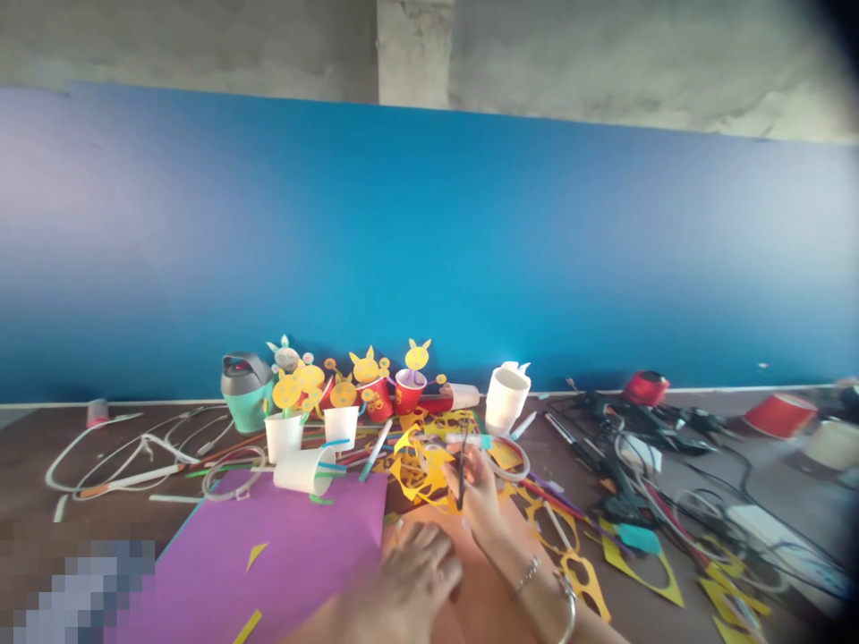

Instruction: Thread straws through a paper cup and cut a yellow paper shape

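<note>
My right hand (475, 487) is closed around a pair of dark-handled scissors (461, 474), whose blades point up and away from me. Under it lie yellow paper scraps (416, 470) with round holes cut out. My left hand (422, 563), a little blurred, rests on the orange paper sheet (493, 581) with its fingers curled; whatever may be under the fingers is hidden. To the left of that hand, a purple paper sheet (288, 546) carries a small yellow paper triangle (256, 555) and a yellow strip (248, 628).
Paper cups with yellow animal figures (366, 367) line the back by a blue partition (429, 224). A white cup (304, 471) lies on its side, and a teal-grey bottle (247, 398) stands behind. Stacked white cups (507, 400) are right of centre. Black cables (671, 434) clutter the right.
</note>
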Available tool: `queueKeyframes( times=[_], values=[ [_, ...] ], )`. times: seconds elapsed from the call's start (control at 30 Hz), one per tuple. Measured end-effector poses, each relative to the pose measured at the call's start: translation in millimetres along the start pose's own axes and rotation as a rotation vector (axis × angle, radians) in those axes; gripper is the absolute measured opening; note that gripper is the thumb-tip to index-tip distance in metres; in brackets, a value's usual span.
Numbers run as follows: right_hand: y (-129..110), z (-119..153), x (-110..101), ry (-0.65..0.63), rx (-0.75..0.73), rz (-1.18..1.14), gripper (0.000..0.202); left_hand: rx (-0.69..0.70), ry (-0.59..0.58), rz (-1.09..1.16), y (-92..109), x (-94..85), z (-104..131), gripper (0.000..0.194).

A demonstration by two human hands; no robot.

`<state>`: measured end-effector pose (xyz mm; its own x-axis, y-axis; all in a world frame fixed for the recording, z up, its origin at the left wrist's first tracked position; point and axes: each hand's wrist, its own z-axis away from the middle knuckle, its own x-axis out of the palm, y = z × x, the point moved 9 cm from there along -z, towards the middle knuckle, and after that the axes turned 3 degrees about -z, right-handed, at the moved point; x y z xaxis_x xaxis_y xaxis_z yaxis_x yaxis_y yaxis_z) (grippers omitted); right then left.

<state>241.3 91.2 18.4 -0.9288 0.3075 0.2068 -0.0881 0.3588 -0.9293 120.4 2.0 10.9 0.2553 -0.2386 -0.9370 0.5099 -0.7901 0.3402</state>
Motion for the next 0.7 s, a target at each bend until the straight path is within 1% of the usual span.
queueKeyframes(
  times=[0.03,0.07,0.1,0.13,0.2,0.33,0.37,0.4,0.47,0.53,0.63,0.7],
  values=[
    [0,0,1,-0.008,0.003,-0.001,0.026,-0.037,0.026,0.048,-10,-9.3,-4,0.048],
    [0,-1,1,-0.017,0.006,0.001,0.024,-0.111,0.096,0.093,-24,-22.1,-7,0.046],
    [0,-1,2,-0.024,0.008,0.002,0.023,-0.187,0.179,0.128,-37,-34.9,-8,0.037],
    [-1,-1,1,-0.026,0.009,0.001,0.021,-0.233,0.258,0.153,-47,-45.9,-8,0.025],
    [-3,0,1,-0.029,0.018,-0.028,0.022,-0.263,0.394,0.198,-58,-61.2,-6,0.012],
    [-9,4,7,-0.081,0.049,-0.098,0.025,-0.395,0.716,0.202,-76,-83.8,12,0.018],
    [-10,6,10,-0.100,0.061,-0.100,0.026,-0.414,0.761,0.191,-78,-86.5,16,0.014],
    [-10,8,12,-0.119,0.077,-0.100,0.026,-0.418,0.775,0.185,-79,-87.4,16,0.009],
    [-9,12,17,-0.155,0.108,-0.109,0.027,-0.399,0.754,0.202,-80,-85.2,13,0.011],
    [-7,15,22,-0.189,0.121,-0.123,0.026,-0.375,0.733,0.261,-82,-80.4,9,0.007],
    [-3,20,28,-0.241,0.134,-0.134,0.026,-0.382,0.792,0.408,-91,-75.2,11,0.019],
    [-1,22,32,-0.278,0.154,-0.150,0.026,-0.423,0.862,0.509,-102,-73.4,17,0.020]
  ],
)
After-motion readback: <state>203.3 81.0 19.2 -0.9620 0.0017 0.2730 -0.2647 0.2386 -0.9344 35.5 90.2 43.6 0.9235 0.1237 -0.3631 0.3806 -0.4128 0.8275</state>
